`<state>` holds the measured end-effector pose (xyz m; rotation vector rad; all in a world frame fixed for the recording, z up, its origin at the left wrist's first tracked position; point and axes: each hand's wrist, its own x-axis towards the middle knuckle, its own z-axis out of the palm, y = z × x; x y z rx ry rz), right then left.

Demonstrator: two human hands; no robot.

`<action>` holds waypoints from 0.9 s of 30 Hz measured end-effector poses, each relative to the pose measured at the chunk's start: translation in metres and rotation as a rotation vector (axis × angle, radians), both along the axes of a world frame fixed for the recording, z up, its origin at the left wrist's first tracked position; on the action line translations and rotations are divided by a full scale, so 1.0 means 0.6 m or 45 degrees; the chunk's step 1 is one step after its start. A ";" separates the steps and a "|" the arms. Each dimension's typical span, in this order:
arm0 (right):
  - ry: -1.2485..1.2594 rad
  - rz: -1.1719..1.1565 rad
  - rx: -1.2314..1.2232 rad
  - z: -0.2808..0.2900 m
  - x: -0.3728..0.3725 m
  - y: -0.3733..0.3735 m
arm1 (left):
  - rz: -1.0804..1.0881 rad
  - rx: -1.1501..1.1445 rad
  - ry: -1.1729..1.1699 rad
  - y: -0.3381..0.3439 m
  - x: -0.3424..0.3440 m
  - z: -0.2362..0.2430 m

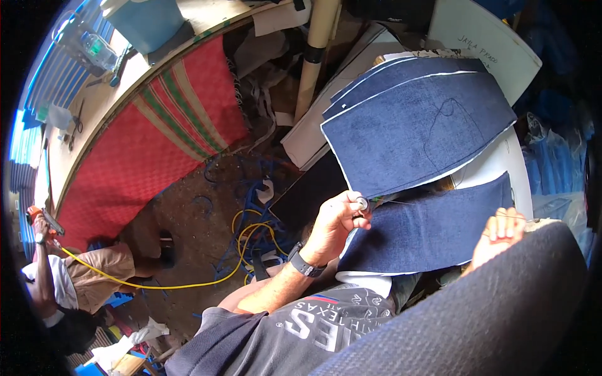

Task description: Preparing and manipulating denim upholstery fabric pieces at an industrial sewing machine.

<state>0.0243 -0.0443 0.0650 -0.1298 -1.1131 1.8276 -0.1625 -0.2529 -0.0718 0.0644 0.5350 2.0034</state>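
Note:
My left hand (342,216), a dark watch on its wrist, is closed with a small round silvery piece (362,203) at its fingertips. It is beside the near corner of a dark blue fabric panel (407,131) with white edges. Loops of dark thread lie on that panel, and similar panels are stacked under it. A second blue panel (433,229) lies nearer, between my hands. My right hand (500,235) has its fingers curled at that panel's right end. A thin thread-like line passes its fingertips; what they grip is too small to make out.
A dark textured curved surface (501,307) covers the lower right, hiding my right forearm. At left, a person (81,276) holds an orange tool (42,219) on a yellow hose (169,287). A long table (94,113) carries a blue bin (147,25). Red striped cloth (138,163) hangs below.

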 end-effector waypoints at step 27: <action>-1.252 -0.141 0.869 -0.185 -0.126 -0.140 | 0.230 -0.015 0.393 -0.017 -0.009 0.018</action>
